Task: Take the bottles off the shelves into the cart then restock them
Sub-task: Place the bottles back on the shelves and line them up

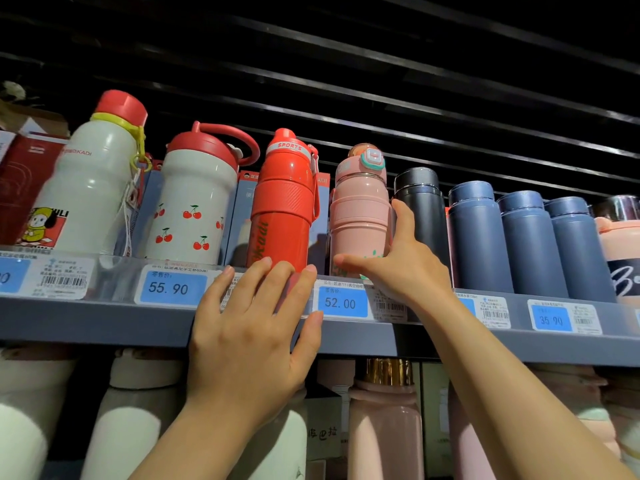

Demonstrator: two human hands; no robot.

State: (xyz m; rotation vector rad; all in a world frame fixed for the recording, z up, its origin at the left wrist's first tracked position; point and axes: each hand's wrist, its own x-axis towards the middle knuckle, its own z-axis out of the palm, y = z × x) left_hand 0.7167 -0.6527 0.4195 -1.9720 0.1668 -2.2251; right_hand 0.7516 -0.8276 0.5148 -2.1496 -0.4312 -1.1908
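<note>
A long grey shelf (104,317) carries a row of bottles above blue price tags. The right hand (398,268) grasps the base of the pink bottle (360,216), which stands between the red bottle (284,202) and a black flask (422,209). The left hand (252,334) lies flat, fingers released, fingertips at the red bottle's foot.

The right hand (398,258) grips the lower body of the pink bottle (358,209), which stands upright on the grey shelf (104,320). The left hand (252,327) rests open, fingertips touching the base of the red bottle (284,202) just beside it. Blue price tags (343,302) line the shelf edge.
</note>
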